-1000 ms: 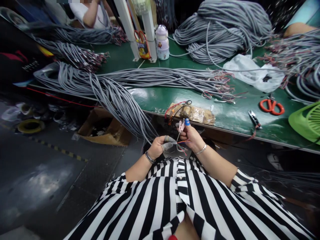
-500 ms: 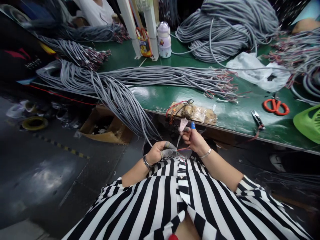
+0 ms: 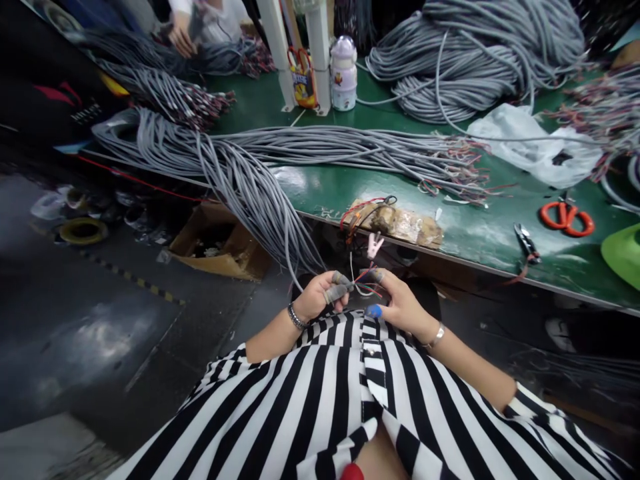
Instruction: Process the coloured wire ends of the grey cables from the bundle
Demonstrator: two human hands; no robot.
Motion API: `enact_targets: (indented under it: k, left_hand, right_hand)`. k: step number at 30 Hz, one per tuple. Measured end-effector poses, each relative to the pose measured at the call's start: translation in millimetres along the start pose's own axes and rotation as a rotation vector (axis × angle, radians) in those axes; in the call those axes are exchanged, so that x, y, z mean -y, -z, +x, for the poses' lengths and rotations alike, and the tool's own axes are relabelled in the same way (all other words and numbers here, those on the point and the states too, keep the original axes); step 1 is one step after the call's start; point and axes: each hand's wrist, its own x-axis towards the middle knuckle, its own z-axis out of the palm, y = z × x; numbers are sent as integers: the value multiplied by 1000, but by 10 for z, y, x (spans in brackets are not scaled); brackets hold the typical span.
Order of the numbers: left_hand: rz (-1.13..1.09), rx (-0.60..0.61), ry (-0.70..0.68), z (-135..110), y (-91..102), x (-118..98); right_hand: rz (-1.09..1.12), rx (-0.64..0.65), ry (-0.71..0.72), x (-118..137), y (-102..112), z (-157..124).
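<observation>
My left hand (image 3: 323, 295) is closed round the end of a grey cable (image 3: 280, 233) that hangs off the green bench (image 3: 320, 190). Grey finger cots cover its thumb and forefinger. My right hand (image 3: 397, 303) pinches the thin coloured wires (image 3: 367, 283) fanning out of that cable end, with a blue cot on one fingertip. Both hands meet just above my striped lap, below the bench edge. A small pink clip (image 3: 373, 245) dangles above them on red and black leads from a taped brown block (image 3: 400, 223).
A long bundle of grey cables (image 3: 350, 153) lies across the bench, with big coils (image 3: 470, 60) behind. Orange scissors (image 3: 567, 218), small cutters (image 3: 526, 241), a white plastic bag (image 3: 535, 143), a green basket (image 3: 625, 250) and a bottle (image 3: 343, 81) stand around. A cardboard box (image 3: 220, 243) is on the floor. Another person's hand (image 3: 181, 40) works far left.
My right hand has let go of the pink clip and dropped down to the wire ends at my left hand. The clip now hangs free. The view has shifted a little.
</observation>
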Motion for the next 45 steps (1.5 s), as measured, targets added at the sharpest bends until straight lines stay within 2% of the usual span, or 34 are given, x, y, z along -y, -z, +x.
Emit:
enact_targets:
  k: [5, 7, 11, 13, 16, 18, 21, 24, 26, 28, 32, 35, 40, 45]
  left_hand:
    - [33, -2, 58, 41, -85, 9]
    - [24, 96, 115, 62, -68, -29]
    - [32, 405, 318, 122, 11, -132]
    - [34, 465, 340, 150, 30, -186]
    - [65, 424, 250, 169, 33, -291]
    - [130, 385, 167, 164, 42, -387]
    - [257, 325, -40, 146, 85, -545]
    - [496, 189, -333, 145, 137, -647]
    - [662, 73, -498, 163, 156, -654]
    - [749, -18, -589, 193, 155, -616]
    - [765, -68, -598, 272, 107, -495]
    - [681, -72, -544, 332, 66, -439]
    - [566, -43, -438, 438, 52, -406]
    - [535, 20, -400, 542, 69, -374]
  right_hand:
    - [-142, -51, 18, 19, -57, 62]
    - [-199, -41, 95, 10, -40, 54]
    - [-323, 50, 276, 49, 61, 54]
    - [-353, 82, 314, 68, 139, 64]
    - [-340, 89, 299, 27, 290, 63]
    - [-311, 43, 231, -59, 392, 42]
    - [-238, -121, 33, -236, 479, -6]
    - [-34, -288, -227, -368, 449, -23]
    - [138, -322, -363, -396, 384, 13]
    - [311, -312, -448, -387, 311, 96]
    - [641, -232, -562, -363, 208, 352]
    - [776, -193, -620, -368, 169, 535]
    - [870, -190, -598, -368, 125, 682]
    - [919, -214, -628, -423, 111, 719]
